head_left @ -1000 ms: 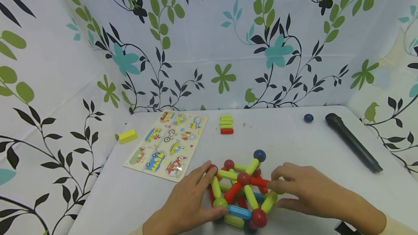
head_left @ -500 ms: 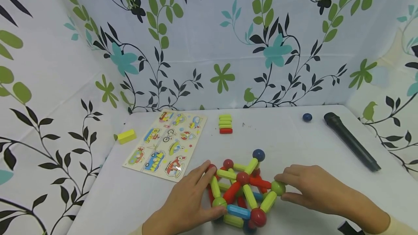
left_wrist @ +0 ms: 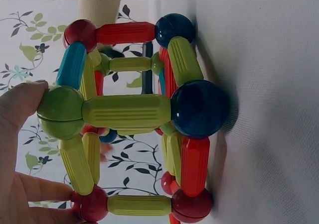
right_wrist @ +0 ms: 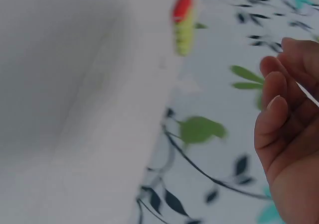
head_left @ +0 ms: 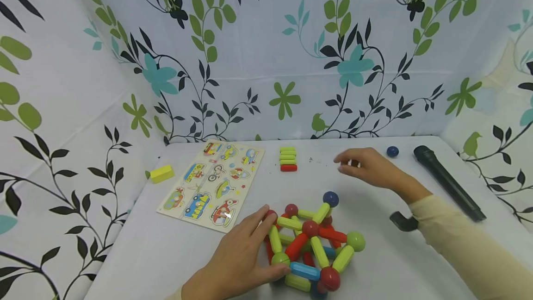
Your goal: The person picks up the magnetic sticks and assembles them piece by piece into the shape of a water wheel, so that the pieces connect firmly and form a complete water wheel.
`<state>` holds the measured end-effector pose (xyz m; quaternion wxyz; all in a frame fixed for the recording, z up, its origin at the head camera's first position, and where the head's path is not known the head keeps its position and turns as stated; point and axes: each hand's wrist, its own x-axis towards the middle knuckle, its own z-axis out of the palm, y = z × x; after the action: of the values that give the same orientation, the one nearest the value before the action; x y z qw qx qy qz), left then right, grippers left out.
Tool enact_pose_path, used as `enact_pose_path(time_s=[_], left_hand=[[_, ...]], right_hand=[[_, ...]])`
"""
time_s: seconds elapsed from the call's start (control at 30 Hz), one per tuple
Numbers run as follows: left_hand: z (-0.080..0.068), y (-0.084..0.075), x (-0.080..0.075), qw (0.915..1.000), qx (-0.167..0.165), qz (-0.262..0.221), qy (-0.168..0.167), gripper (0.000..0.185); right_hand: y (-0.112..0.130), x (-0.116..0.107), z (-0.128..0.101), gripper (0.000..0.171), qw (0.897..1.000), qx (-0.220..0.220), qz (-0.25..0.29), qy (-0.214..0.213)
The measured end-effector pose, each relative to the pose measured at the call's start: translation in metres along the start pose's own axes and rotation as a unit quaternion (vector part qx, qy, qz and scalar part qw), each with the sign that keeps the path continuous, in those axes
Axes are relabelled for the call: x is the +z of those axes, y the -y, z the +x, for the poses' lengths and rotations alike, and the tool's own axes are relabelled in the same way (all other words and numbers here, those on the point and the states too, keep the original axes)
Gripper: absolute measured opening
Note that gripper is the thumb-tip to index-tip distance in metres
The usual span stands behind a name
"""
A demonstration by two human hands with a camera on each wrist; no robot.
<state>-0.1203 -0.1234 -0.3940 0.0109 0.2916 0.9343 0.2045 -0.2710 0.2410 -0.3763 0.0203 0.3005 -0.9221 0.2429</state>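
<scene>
A frame built of magnetic sticks and balls (head_left: 310,229) in red, green and blue stands at the front of the table. My left hand (head_left: 237,253) holds its left side, the thumb by a green ball (left_wrist: 61,112) and the fingertips at a red ball (left_wrist: 92,204). Away from the frame, my right hand (head_left: 370,166) is above the table's back half, fingers loosely bent and nothing between them. The right wrist view shows that hand (right_wrist: 294,129) at its right edge. Nearest to it at the back lie several loose green sticks (head_left: 288,153) and a red stick (head_left: 288,168).
A vehicle picture puzzle board (head_left: 212,184) lies at the left, a yellow block (head_left: 162,174) beside it. At the back right are a loose dark blue ball (head_left: 392,152) and a black microphone (head_left: 449,182). Patterned cloth (head_left: 266,59) hangs behind the table.
My right hand has left the green ball at the frame's right corner and moved up toward the back of the table. The left hand and the frame have stayed in place.
</scene>
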Motion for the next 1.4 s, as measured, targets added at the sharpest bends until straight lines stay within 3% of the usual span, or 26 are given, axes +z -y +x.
enact_pose_path(time_s=[0.13,0.3,0.7,0.83,1.1,1.3,1.4], left_hand=[[0.003,-0.003,0.001,0.9999,0.013,-0.005,0.004,0.096],[0.005,-0.006,0.002,0.9998,0.021,0.003,0.008,0.096],[0.006,-0.006,0.001,0.9997,0.018,-0.001,0.013,0.096],[0.006,-0.005,0.001,0.9997,0.013,-0.007,0.018,0.097],[0.005,-0.005,-0.001,0.9999,0.004,0.0,0.016,0.098],[0.0,-0.002,-0.002,1.0,0.0,0.003,0.004,0.098],[-0.001,0.0,-0.002,1.0,0.002,0.005,0.001,0.097]], right_hand=[[-0.02,0.039,0.051,0.034,0.999,0.028,-0.021,0.038],[-0.022,0.075,0.087,0.038,0.991,0.003,-0.107,0.085],[-0.008,0.095,0.11,0.034,0.977,-0.04,-0.184,0.097],[-0.007,0.097,0.112,0.023,0.974,-0.024,-0.192,0.12],[-0.006,0.083,0.098,0.016,0.968,0.016,-0.181,0.174],[0.0,0.033,0.061,0.014,0.985,0.015,-0.111,0.132],[0.007,0.008,0.034,0.021,0.992,0.049,-0.057,0.103]])
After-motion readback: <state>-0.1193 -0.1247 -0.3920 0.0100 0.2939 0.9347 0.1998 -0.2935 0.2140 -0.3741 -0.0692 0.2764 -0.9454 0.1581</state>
